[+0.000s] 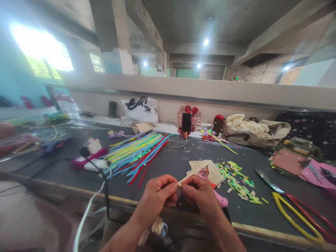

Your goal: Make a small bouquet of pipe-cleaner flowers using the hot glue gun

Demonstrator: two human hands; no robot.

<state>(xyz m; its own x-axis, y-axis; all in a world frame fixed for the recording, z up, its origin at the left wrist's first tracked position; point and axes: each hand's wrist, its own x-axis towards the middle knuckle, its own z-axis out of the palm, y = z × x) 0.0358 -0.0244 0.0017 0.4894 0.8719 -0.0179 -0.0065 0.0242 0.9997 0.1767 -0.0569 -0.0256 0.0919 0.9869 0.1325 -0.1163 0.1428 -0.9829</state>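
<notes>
My left hand [164, 190] and my right hand [198, 190] meet over the table's front edge. Both are closed, fingertips pinching a thin cream pipe cleaner [187, 177] that slants up to the right. Behind my right hand lies a cream cloth or paper piece [216, 171] with a small multicoloured patch on it. A pink object [222, 199] shows partly beside that hand; its kind is hidden. Farther right are many short green, yellow and cream cut pieces [237, 180]. Left of centre, a bundle of long coloured pipe cleaners [139, 154] is spread out.
Large scissors [283, 194] with red and yellow handles rest at the right. A glass jar [294, 155], a cloth bag [257, 129], a dark bottle [217, 125] and a propped phone [186, 122] line the back. A white cable [90, 206] hangs over the front edge at left.
</notes>
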